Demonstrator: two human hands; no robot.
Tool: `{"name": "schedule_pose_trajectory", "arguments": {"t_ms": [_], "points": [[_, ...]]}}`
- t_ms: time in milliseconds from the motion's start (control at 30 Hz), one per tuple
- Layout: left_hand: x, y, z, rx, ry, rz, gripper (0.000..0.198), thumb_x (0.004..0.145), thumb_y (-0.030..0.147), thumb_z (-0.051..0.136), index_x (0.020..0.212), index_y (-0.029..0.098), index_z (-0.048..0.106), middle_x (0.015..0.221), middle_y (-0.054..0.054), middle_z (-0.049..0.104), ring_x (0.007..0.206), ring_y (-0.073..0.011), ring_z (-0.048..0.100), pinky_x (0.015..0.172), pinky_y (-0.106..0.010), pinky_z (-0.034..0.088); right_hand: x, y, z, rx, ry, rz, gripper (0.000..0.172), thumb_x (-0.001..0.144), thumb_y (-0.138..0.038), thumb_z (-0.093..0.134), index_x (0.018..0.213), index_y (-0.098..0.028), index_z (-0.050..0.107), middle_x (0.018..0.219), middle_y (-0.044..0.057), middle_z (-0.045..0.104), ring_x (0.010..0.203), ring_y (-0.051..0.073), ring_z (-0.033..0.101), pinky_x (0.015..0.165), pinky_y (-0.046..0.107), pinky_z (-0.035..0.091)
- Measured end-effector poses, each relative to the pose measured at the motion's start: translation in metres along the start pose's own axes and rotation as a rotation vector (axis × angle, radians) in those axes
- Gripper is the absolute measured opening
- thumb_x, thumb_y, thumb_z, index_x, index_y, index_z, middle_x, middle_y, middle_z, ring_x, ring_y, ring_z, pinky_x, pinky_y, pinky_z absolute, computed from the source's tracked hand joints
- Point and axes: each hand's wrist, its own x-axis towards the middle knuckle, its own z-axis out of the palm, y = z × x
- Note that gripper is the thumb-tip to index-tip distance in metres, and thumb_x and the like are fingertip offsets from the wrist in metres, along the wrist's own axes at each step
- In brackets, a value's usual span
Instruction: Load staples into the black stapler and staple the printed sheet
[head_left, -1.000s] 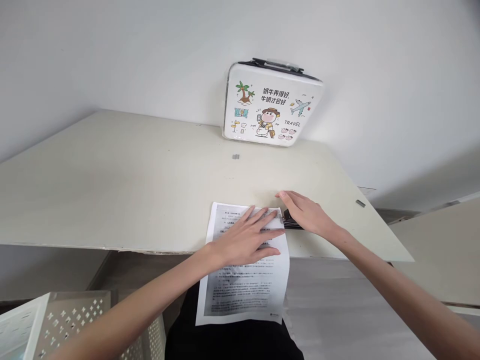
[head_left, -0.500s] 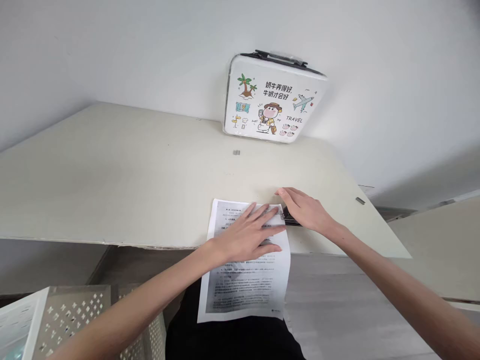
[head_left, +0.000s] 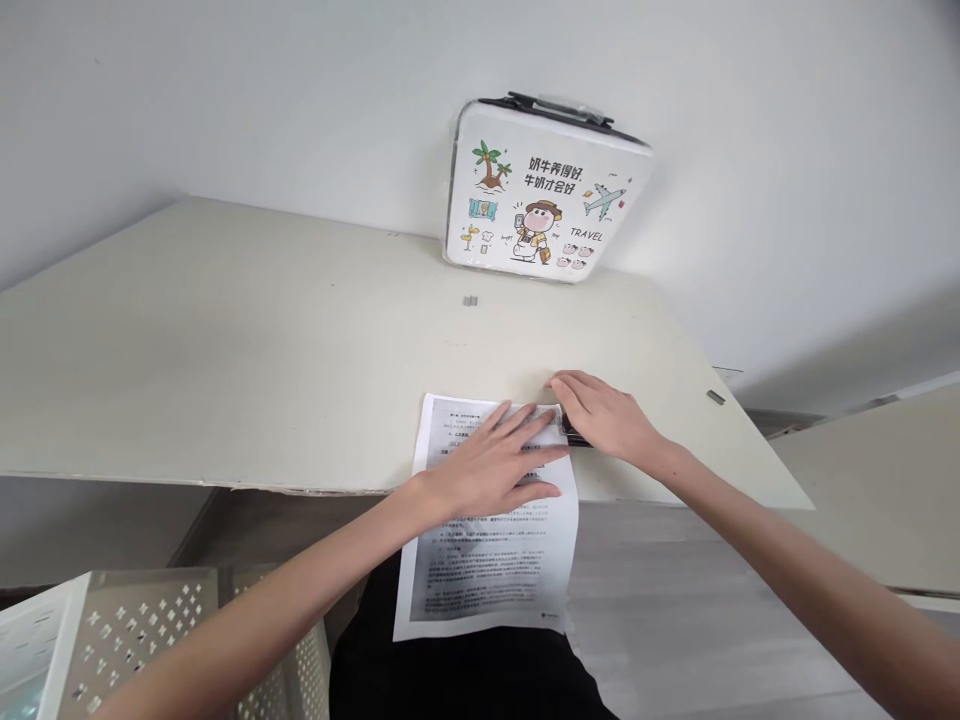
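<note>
A printed sheet of paper (head_left: 487,575) lies over the table's front edge, its lower part hanging down above my lap. My left hand (head_left: 499,462) rests flat on its upper half with fingers spread. At the sheet's top right edge is a black stapler (head_left: 574,437), mostly covered by my right hand (head_left: 604,415). The fingers of that hand are bent over the stapler from above, and its front end meets the paper. Whether the paper is one sheet or a stack, I cannot tell.
A white case (head_left: 547,190) with cartoon prints leans against the wall at the table's back. Small grey staple strips lie on the table (head_left: 300,350): one strip (head_left: 470,300) mid-table, another strip (head_left: 715,397) near the right edge. A perforated basket (head_left: 142,630) stands at lower left.
Both hands, the paper and the stapler keep nearly the same places. The whole view has shifted slightly; my right hand looks pressed a little closer over the stapler.
</note>
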Motion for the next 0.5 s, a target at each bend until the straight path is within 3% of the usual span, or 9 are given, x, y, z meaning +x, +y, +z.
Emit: {"name": "schedule_pose_trajectory", "arguments": {"t_ms": [200, 333, 500], "points": [[0.001, -0.001, 0.001, -0.018, 0.027, 0.009, 0.053, 0.108, 0.058, 0.041, 0.156, 0.037, 0.050, 0.174, -0.001, 0.026, 0.162, -0.0317, 0.018, 0.132, -0.055, 0.009, 0.002, -0.007, 0.016, -0.210, 0.098, -0.034, 0.043, 0.108, -0.029, 0.028, 0.139, -0.024, 0.058, 0.143, 0.010, 0.064, 0.122, 0.029, 0.064, 0.094, 0.043, 0.049], [0.000, -0.002, 0.003, -0.030, 0.030, 0.007, 0.050, 0.108, 0.056, 0.043, 0.154, 0.038, 0.053, 0.173, -0.002, 0.030, 0.162, -0.0325, 0.018, 0.131, -0.056, 0.012, 0.002, -0.018, 0.026, -0.324, 0.183, -0.051, 0.041, 0.109, -0.028, 0.030, 0.137, -0.021, 0.059, 0.135, 0.014, 0.067, 0.115, 0.031, 0.067, 0.091, 0.043, 0.048], [-0.002, -0.005, -0.001, -0.033, 0.027, 0.007, 0.050, 0.108, 0.056, 0.042, 0.152, 0.036, 0.056, 0.174, -0.003, 0.027, 0.162, -0.0327, 0.017, 0.132, -0.055, 0.013, 0.002, -0.020, 0.020, -0.240, 0.192, -0.076, 0.039, 0.109, -0.030, 0.032, 0.134, -0.022, 0.061, 0.133, 0.014, 0.069, 0.115, 0.030, 0.068, 0.091, 0.042, 0.050]]}}
